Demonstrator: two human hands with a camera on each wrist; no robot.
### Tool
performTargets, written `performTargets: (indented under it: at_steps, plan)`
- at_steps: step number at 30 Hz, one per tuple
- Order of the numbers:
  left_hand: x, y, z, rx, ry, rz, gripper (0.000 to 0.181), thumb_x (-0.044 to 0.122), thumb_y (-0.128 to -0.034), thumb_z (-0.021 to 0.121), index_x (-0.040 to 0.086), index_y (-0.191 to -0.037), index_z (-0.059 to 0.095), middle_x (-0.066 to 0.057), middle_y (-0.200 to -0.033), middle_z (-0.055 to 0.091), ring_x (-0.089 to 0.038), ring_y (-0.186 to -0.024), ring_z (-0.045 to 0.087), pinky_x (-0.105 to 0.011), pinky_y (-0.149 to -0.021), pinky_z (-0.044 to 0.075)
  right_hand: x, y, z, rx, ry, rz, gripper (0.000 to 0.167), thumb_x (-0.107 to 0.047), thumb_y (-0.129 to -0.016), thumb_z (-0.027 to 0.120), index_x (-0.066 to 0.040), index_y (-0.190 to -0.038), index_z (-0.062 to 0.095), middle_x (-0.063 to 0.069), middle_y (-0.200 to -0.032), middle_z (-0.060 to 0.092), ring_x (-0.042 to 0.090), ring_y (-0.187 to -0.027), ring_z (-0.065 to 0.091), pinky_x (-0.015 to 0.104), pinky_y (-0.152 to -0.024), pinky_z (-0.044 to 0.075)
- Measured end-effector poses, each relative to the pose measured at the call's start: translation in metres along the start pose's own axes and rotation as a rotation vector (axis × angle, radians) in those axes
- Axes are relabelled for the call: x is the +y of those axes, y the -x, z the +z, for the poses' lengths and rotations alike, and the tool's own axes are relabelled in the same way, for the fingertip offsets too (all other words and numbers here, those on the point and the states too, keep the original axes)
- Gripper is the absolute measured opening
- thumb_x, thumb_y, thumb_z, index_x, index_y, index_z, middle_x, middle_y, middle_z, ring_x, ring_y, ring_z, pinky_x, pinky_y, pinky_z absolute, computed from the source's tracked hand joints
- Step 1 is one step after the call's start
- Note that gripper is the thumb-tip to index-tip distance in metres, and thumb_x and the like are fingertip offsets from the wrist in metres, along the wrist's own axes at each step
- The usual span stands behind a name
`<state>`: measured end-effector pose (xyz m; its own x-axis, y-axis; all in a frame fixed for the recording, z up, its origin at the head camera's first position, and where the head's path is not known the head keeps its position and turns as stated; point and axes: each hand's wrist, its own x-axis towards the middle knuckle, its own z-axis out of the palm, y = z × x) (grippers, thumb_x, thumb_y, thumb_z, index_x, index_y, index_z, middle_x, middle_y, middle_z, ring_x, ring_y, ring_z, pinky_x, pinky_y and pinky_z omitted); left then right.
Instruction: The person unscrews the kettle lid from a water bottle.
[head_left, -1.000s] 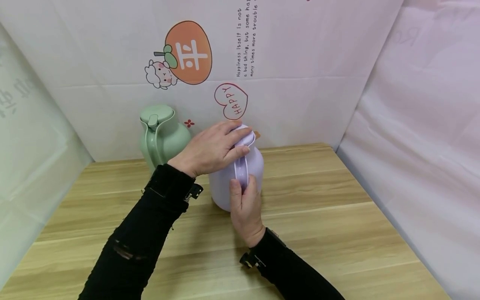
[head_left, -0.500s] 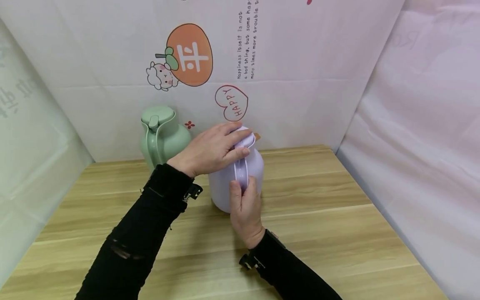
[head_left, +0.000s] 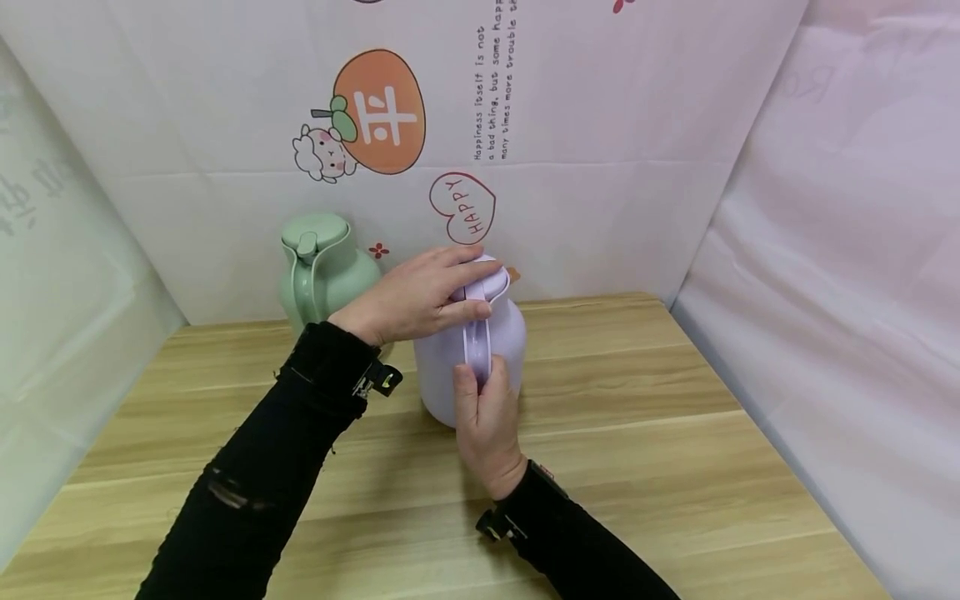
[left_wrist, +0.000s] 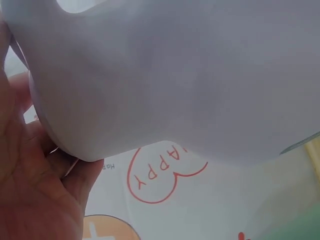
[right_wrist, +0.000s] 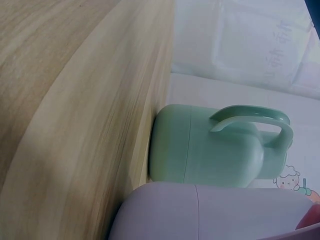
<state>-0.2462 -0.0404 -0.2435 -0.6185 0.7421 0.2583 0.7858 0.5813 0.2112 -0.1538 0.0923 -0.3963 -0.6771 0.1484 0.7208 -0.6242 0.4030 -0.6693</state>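
A lilac thermos jug (head_left: pixel 512 337) stands upright on the wooden table, its handle (head_left: pixel 477 346) facing me. My left hand (head_left: pixel 408 296) lies over the top, fingers bent across the lid (head_left: pixel 491 286) and thumb on the near side. In the left wrist view, that hand's fingers (left_wrist: pixel 82 182) curl around the jug's upper end. Lower down, my right hand (head_left: pixel 487 425) grips the handle, with thumb and hand on either side of it. The right wrist view shows the lilac body (right_wrist: pixel 170 212) up close, but hides most of the right hand.
A green thermos jug (head_left: pixel 348 271) stands to the left of the lilac one, partly hidden behind my left hand and forearm. Behind both rises a printed white cloth (head_left: pixel 600 208). The wooden table (head_left: pixel 637 433) reaches cloth walls on either side.
Both hands and the lilac jug's handle and lid have shifted slightly left. More of the lid's near part shows beneath the left fingers. The green jug stays in place.
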Motion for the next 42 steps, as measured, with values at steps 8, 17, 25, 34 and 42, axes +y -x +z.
performTargets:
  at_steps: [8, 17, 25, 34, 42]
  plan:
    - [-0.004, -0.001, 0.004, 0.015, 0.085, -0.014, 0.067, 0.058, -0.1003, 0.059, 0.023, -0.157, 0.049, -0.006, -0.169, 0.033, -0.027, -0.157, 0.03, -0.048, -0.126, 0.027, 0.001, 0.0, 0.0, 0.009, 0.012, -0.013, 0.027, -0.029, -0.111, 0.05, -0.002, -0.11, 0.051, 0.01, -0.082, 0.062, 0.02, -0.072, 0.062, 0.031, -0.06, 0.05]
    - [-0.007, -0.002, 0.004, -0.02, 0.121, 0.049, 0.06, 0.05, -0.0986, 0.052, 0.032, -0.155, 0.05, -0.003, -0.17, 0.031, -0.021, -0.16, 0.022, -0.046, -0.128, 0.021, 0.002, 0.001, 0.001, 0.009, 0.006, -0.01, 0.03, -0.03, -0.111, 0.05, -0.001, -0.11, 0.052, 0.012, -0.087, 0.065, 0.022, -0.076, 0.064, 0.034, -0.064, 0.052]
    - [-0.011, -0.003, -0.006, -0.072, 0.195, 0.071, 0.058, 0.045, -0.0997, 0.064, 0.025, -0.153, 0.054, -0.004, -0.169, 0.033, -0.023, -0.158, 0.028, -0.05, -0.125, 0.028, 0.001, 0.001, 0.001, 0.01, 0.0, -0.007, 0.029, -0.029, -0.111, 0.049, 0.0, -0.113, 0.053, 0.012, -0.087, 0.065, 0.022, -0.075, 0.064, 0.034, -0.064, 0.052]
    - [-0.014, -0.003, -0.005, -0.03, 0.155, 0.086, 0.056, 0.044, -0.0996, 0.069, 0.025, -0.151, 0.057, -0.005, -0.167, 0.038, -0.024, -0.156, 0.031, -0.049, -0.126, 0.026, 0.0, 0.0, 0.001, 0.014, 0.005, -0.011, 0.026, -0.025, -0.11, 0.051, 0.001, -0.111, 0.052, 0.011, -0.084, 0.061, 0.022, -0.073, 0.062, 0.033, -0.062, 0.05]
    - [-0.012, -0.003, -0.003, -0.022, 0.111, 0.064, 0.056, 0.048, -0.0996, 0.067, 0.027, -0.151, 0.057, -0.004, -0.166, 0.04, -0.027, -0.155, 0.034, -0.05, -0.124, 0.029, 0.0, 0.001, -0.001, 0.02, 0.018, -0.001, 0.035, -0.034, -0.112, 0.047, 0.001, -0.111, 0.053, 0.011, -0.084, 0.06, 0.021, -0.073, 0.061, 0.033, -0.062, 0.05]
